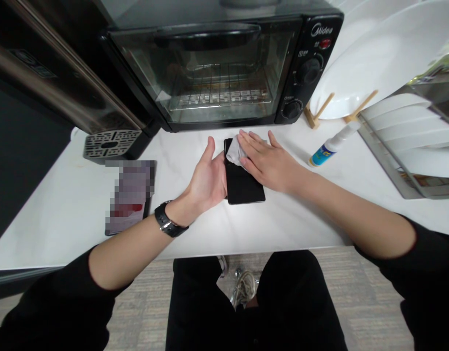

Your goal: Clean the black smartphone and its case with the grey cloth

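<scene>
A black phone (242,187) lies flat on the white counter (283,219), in front of the toaster oven. My left hand (205,178) stands on its edge against the phone's left side, fingers straight, steadying it. My right hand (266,158) lies flat with fingers stretched out over the phone's upper half, pressing a small grey cloth (234,153) onto the screen. The cloth's left part sticks out from under my fingertips. A black watch is on my left wrist.
A black toaster oven (224,68) stands right behind the phone. A second phone (129,197) lies to the left, near a machine's drip tray (109,144). A small spray bottle (332,146) lies to the right, by white plates on a wooden stand (374,63) and a dish rack (410,141).
</scene>
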Action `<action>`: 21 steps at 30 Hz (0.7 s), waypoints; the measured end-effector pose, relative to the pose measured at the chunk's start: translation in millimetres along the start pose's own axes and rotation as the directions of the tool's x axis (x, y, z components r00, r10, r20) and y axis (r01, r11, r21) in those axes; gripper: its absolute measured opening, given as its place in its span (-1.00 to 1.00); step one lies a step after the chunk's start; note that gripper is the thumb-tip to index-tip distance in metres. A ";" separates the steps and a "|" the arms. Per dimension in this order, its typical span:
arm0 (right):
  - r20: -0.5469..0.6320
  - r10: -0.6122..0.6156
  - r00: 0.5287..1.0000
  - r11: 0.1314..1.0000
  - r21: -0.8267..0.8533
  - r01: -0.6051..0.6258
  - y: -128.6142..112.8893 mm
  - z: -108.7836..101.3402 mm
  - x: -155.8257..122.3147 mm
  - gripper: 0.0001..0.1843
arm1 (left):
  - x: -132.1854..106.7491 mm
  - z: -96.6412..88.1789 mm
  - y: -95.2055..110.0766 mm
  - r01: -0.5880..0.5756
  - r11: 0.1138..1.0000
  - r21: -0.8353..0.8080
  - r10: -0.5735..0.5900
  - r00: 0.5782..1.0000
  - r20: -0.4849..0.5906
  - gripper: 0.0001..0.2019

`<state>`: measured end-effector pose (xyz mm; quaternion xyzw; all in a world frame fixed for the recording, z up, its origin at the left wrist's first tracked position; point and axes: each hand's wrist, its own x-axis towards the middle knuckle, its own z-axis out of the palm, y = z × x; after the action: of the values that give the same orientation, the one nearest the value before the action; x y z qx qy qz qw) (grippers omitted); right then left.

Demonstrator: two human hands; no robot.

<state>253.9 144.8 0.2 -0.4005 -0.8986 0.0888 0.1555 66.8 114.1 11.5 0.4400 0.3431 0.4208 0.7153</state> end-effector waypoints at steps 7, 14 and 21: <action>0.116 -0.328 0.938 0.934 0.187 0.304 -5.2 -3.7 -2.0 -0.15 | -1.6 -0.5 0.6 0.014 1.000 0.014 -0.013 0.999 -0.030 -0.22; 0.061 -0.092 0.994 0.994 0.067 0.087 0.4 -3.3 -0.8 -0.12 | -2.8 4.1 0.9 -0.027 0.998 0.063 0.026 0.999 0.022 -0.26; 0.185 -0.315 0.931 0.944 0.162 0.288 -11.8 -12.6 -9.2 -0.13 | -1.3 0.2 -0.9 -0.005 1.000 0.024 0.006 1.000 -0.021 -0.23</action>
<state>256.0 130.6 13.4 -0.2349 -0.9530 0.1643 0.0986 66.7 112.6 10.9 0.4451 0.3544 0.4230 0.7052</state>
